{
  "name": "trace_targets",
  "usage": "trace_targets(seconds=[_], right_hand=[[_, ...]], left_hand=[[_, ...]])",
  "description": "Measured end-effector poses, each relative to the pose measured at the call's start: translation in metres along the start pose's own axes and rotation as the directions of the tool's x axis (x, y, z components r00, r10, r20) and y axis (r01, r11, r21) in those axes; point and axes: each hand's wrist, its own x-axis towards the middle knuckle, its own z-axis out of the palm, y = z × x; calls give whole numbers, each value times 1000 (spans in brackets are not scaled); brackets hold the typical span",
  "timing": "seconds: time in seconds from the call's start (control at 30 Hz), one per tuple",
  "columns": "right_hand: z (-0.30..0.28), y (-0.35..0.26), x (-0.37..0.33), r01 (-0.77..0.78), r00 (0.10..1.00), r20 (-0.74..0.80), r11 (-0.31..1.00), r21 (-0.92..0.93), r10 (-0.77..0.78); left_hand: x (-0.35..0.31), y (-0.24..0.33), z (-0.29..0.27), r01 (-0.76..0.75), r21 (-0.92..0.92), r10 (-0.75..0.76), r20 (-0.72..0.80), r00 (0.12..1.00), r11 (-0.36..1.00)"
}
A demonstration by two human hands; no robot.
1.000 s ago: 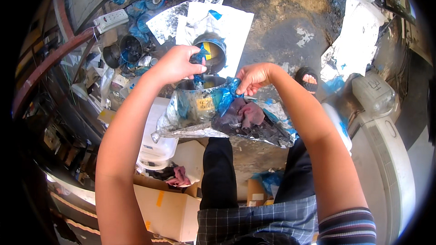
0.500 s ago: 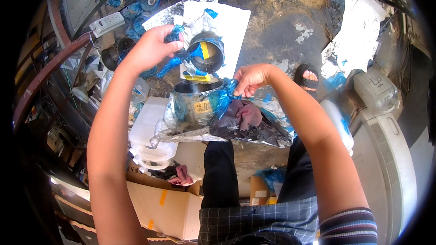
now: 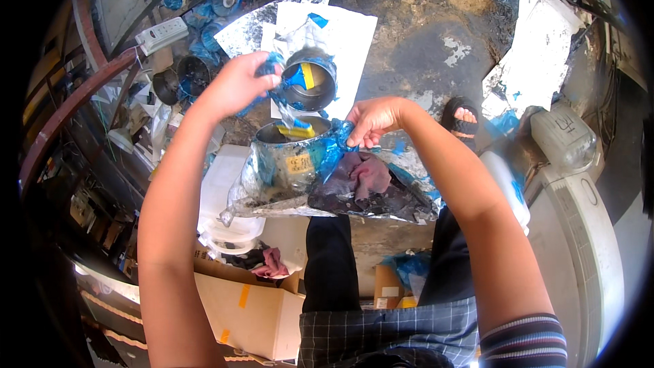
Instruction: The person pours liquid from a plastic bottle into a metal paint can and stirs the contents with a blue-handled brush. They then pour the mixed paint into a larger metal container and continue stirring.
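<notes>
My left hand [image 3: 248, 82] is closed around the blue-smeared handle of a tool with a yellow edge [image 3: 298, 131], which looks like a brush or scraper. That yellow end is at the mouth of a metal can [image 3: 294, 152] with a yellowish label. My right hand [image 3: 373, 123] pinches blue-stained plastic film [image 3: 334, 146] at the can's right side. Just beyond stands a second metal can [image 3: 317, 101], with another blue and yellow tool [image 3: 308, 76] in it. Below my right hand lies a dark reddish rag [image 3: 368, 174] on a dirty, stained sheet.
White paper [image 3: 354, 34] lies under the far can. At the left are a power strip [image 3: 162, 34], a red-brown metal frame [image 3: 61, 109] and blue-stained cans. A translucent tub [image 3: 228, 225] and a cardboard box [image 3: 252, 313] stand near me. At the right sits a clear jug [image 3: 565, 136].
My left hand has moved slightly down and toward me, and the yellow-edged tool has lowered into the near can's mouth. My right hand keeps its pinch, and the can has shifted a little.
</notes>
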Motion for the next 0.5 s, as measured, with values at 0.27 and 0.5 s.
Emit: trace_targets(seconds=[0.27,0.5], right_hand=[[-4,9,7,-19,1000,-20,1000,15,19],[-5,9,4,-2,1000,-12,999,39,3]], left_hand=[[2,20,-23,12,109,-10,-16,1000,994],[2,-3,4,111,17,-112,217,970,994]])
